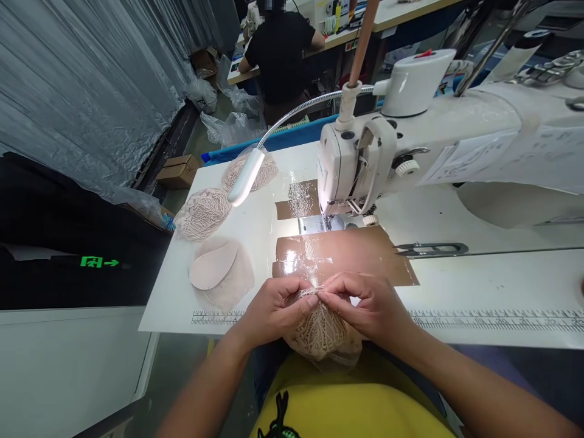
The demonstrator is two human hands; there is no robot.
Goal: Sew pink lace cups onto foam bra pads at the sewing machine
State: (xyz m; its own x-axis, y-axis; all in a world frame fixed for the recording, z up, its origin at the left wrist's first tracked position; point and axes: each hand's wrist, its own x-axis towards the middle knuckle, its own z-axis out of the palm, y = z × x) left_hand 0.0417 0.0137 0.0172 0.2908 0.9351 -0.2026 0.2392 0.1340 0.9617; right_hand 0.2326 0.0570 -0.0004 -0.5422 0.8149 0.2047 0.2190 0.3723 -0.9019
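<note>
My left hand (285,307) and my right hand (360,301) meet at the table's front edge, both pinching the upper rim of a beige lace cup (322,334). The cup's rounded, netted body hangs below my fingers, over my lap. Thumbs and forefingers nearly touch at the rim and hide part of it. Just beyond my hands lies brown tape (342,255) stuck on the white table. Behind that, the sewing machine (351,164) stands with its needle area lit.
Two lace cups (204,213) (262,170) and beige fabric pieces (237,277) lie on the left. Thread snips (431,249) rest right of the tape. A lamp (246,176) on a bent neck overhangs the table. A ruler strip (493,319) runs along the front edge. Another person (283,55) sits behind.
</note>
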